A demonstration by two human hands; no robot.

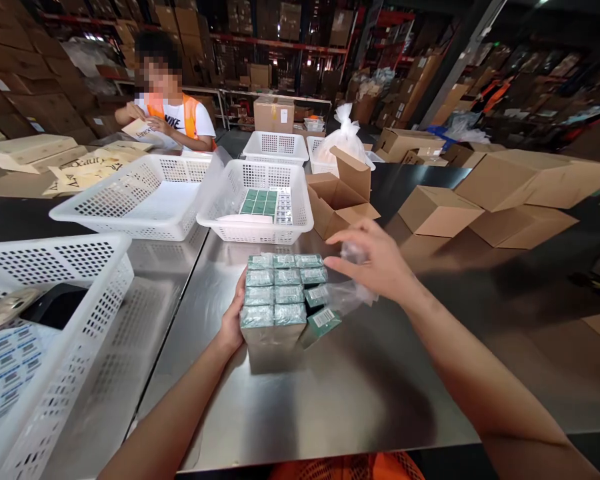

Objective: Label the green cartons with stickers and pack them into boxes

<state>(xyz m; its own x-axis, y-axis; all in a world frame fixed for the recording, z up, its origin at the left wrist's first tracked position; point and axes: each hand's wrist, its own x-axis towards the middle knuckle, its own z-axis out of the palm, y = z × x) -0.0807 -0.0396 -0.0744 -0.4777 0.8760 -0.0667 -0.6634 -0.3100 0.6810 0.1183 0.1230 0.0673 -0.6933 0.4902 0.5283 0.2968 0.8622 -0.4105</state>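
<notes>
A block of small green boxes [275, 295] stands on the metal table, with clear film over their tops. Against the block's left side is my left hand [234, 317], its fingers pressed along the boxes and partly hidden behind them. At the front right corner, one green box [324, 321] leans outward, tilted away from the others. My right hand [373, 260] is raised just right of the block, thumb and forefinger curved and apart. Crumpled clear plastic film [347, 297] is bunched in this hand and trails down toward the leaning box.
Beyond the block, a white basket [220, 220] holds more green boxes and label sheets. Other white baskets [117, 243] stand to the left. An open carton [325, 217] and closed cartons [440, 210] sit right. Across the table, a person [177, 123] handles a printed packet.
</notes>
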